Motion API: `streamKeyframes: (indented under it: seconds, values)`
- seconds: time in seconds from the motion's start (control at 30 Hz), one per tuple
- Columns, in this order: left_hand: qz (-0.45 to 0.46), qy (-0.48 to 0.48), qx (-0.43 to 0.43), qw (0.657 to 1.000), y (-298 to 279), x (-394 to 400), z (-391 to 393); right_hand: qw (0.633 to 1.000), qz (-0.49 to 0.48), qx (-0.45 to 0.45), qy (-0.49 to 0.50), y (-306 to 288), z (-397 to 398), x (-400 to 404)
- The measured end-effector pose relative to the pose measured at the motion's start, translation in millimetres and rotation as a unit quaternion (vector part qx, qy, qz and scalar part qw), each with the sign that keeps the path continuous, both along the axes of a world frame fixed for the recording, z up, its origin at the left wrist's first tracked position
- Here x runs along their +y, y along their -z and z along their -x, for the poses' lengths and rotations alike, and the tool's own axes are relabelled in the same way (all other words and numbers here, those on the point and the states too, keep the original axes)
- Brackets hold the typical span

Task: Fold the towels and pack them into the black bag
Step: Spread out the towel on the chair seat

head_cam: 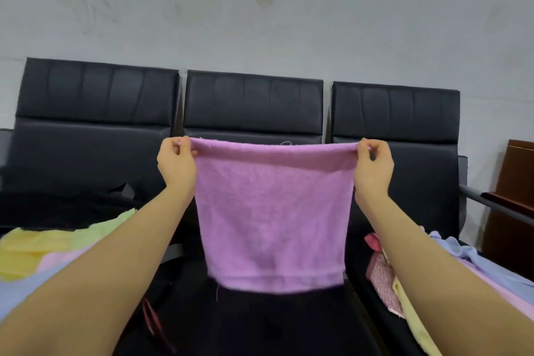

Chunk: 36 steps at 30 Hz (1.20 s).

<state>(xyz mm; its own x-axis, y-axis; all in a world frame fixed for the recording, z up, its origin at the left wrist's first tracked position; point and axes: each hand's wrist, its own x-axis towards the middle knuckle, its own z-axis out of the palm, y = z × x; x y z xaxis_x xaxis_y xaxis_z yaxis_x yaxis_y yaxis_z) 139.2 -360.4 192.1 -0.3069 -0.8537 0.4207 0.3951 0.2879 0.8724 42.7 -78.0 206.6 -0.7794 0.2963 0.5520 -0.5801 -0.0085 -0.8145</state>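
The purple towel [271, 211] hangs in the air over the middle seat of the black bench [254, 104], stretched between both hands. The left hand [176, 163] pinches its top left corner, the right hand [373, 166] pinches the top right one, fingers curled tight on the hem. Below the fingers the cloth drops limp and sags a little between them, so it looks soft and light. The corners seem the best hold; a mid-edge grip would likely bunch it.

No text, label or number seems readable anywhere in this somewhat blurred view.
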Motion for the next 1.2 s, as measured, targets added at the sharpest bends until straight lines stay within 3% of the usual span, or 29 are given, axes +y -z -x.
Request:
streamKeyframes:
  seconds: [0.17, 0.43, 0.63, 1.03, 1.2]
  values:
    - [0.017, -0.015, -0.004, 1.0, 29, 11, -17, 1.0, 0.006, -0.008, -0.02, 33, -10, 5]
    - [0.003, -0.029, -0.149, 0.988, 130, 21, -58, 0.992, -0.098, -0.076, 0.035, 110, -54, 28]
    - [0.094, -0.101, -0.328, 0.935, 166, 38, -90, 0.981, -0.149, -0.107, 0.056, 157, -67, 42]
    - [0.273, -0.094, -0.471, 0.834, 215, 13, -41, 0.952, -0.233, -0.197, 0.008, 211, -21, 30]
    - [0.337, -0.151, -0.46, 0.807, 227, -9, -6, 0.954, -0.245, -0.175, 0.015, 216, 14, 13]
